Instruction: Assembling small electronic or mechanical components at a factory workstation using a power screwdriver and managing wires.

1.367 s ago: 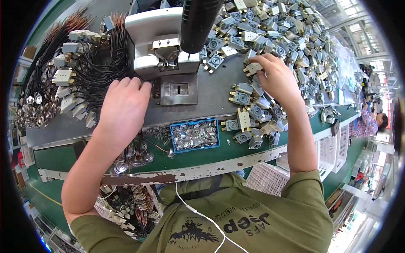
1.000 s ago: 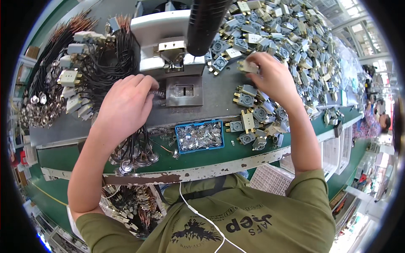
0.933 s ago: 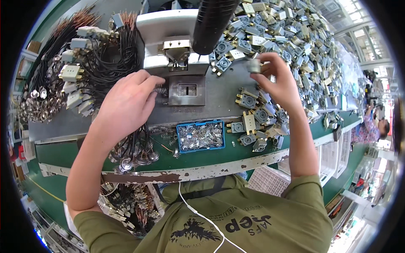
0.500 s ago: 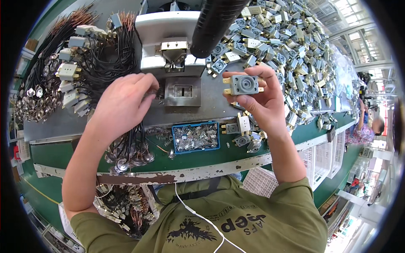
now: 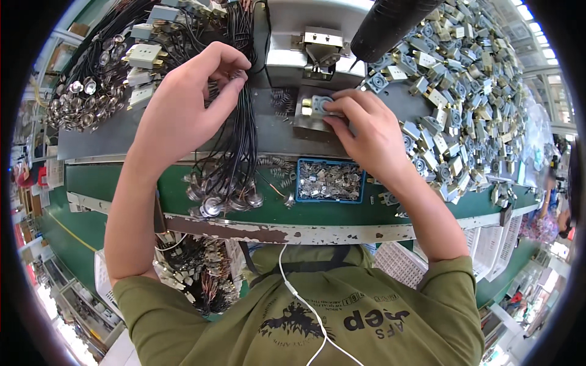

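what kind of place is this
Most likely a factory assembly bench. A big heap of identical small grey parts covers the right side, bundles of black wires lie on the left, and a blue tray of small metal bits sits by a small bench press.

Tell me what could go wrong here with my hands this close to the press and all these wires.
The right hand presses a small grey part onto the metal block just under the press head, so fingers could get pinched. The left hand pinches black wires hanging over the bench edge; a tug might drag the bundle off. The heaped grey parts beside the right forearm could get knocked down.
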`<move>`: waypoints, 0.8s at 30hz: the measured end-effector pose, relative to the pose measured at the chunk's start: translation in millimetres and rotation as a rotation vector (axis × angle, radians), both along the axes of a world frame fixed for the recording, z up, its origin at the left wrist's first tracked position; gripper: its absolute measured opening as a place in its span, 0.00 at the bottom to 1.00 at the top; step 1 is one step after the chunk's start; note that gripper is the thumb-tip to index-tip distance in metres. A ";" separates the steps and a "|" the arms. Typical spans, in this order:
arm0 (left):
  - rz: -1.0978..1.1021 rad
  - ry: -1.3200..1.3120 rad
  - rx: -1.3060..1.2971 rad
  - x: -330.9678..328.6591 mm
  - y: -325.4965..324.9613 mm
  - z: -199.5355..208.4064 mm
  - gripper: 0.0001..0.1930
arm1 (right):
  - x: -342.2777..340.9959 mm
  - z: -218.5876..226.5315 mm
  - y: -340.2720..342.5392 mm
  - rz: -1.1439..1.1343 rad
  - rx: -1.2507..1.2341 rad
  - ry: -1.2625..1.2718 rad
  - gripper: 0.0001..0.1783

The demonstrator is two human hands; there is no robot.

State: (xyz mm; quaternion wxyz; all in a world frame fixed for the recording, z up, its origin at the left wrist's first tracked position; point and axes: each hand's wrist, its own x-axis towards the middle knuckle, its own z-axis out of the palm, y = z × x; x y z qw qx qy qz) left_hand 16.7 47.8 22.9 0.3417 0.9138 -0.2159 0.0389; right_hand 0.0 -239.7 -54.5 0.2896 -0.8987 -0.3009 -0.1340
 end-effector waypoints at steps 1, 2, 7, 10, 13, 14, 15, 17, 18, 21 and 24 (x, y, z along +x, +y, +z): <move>-0.001 0.005 0.005 -0.8 2.2 -0.8 0.08 | 0.3 0.8 3.1 -0.001 0.005 0.005 0.11; -0.003 0.006 -0.007 -0.5 4.1 -2.4 0.08 | 1.0 2.0 6.1 0.015 0.000 -0.007 0.11; -0.048 -0.004 -0.053 0.1 5.4 -0.5 0.09 | 1.7 5.0 1.9 0.043 -0.107 -0.067 0.11; -0.070 0.036 0.051 -4.7 5.6 7.4 0.09 | -2.5 14.2 3.7 0.044 -0.148 -0.116 0.17; -0.185 0.113 0.162 -12.0 7.7 11.6 0.11 | -25.8 21.5 18.1 0.171 -0.038 -0.107 0.23; -0.221 0.154 0.191 -16.5 7.8 15.1 0.12 | -35.2 25.4 28.7 0.322 -0.005 -0.039 0.23; -0.284 0.150 0.249 -19.8 6.4 18.8 0.12 | -42.9 29.0 40.6 0.472 0.029 0.027 0.22; -0.331 0.233 0.357 -24.7 9.2 19.0 0.12 | -53.6 20.2 65.1 0.546 -0.066 -0.019 0.20; -0.278 0.242 0.434 -29.2 6.0 21.3 0.10 | -52.4 12.0 70.6 0.558 -0.059 0.012 0.16; -0.205 0.191 0.561 -36.3 1.6 28.5 0.09 | -41.6 13.3 60.1 0.593 -0.112 0.084 0.13; -0.178 0.168 0.597 -39.9 0.7 31.3 0.08 | -44.0 3.6 58.5 0.481 -0.036 0.173 0.12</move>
